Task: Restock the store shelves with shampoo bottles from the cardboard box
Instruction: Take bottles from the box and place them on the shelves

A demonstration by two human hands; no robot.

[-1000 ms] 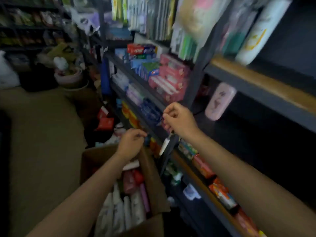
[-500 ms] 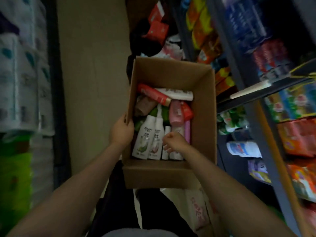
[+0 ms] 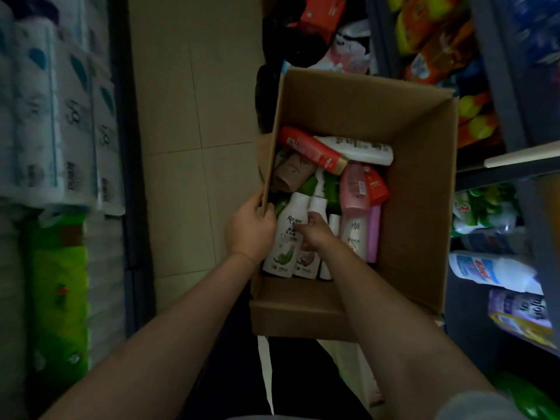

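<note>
An open cardboard box (image 3: 421, 183) stands on the floor below me, holding several shampoo bottles. A white bottle with a green leaf label (image 3: 283, 253) lies at its near left, with a second white bottle (image 3: 306, 262) beside it. Pink bottles (image 3: 354, 189) lie to the right, and a red bottle (image 3: 312, 148) and a white one (image 3: 357, 150) lie across the far end. My left hand (image 3: 248, 228) grips the box's left wall. My right hand (image 3: 315, 233) is inside the box, its fingers curled round the second white bottle.
Dark shelves (image 3: 509, 171) with bright packets and bags run along the right. Packs of tissue rolls (image 3: 51, 116) and a green pack (image 3: 57, 292) line the left. A tiled floor strip (image 3: 194, 116) lies between. Red and white packages (image 3: 321, 13) are heaped beyond the box.
A second ago both hands were raised at the shelf. The view then dropped to the box; my left hand took its wall and my right hand shifted left onto the white bottles.
</note>
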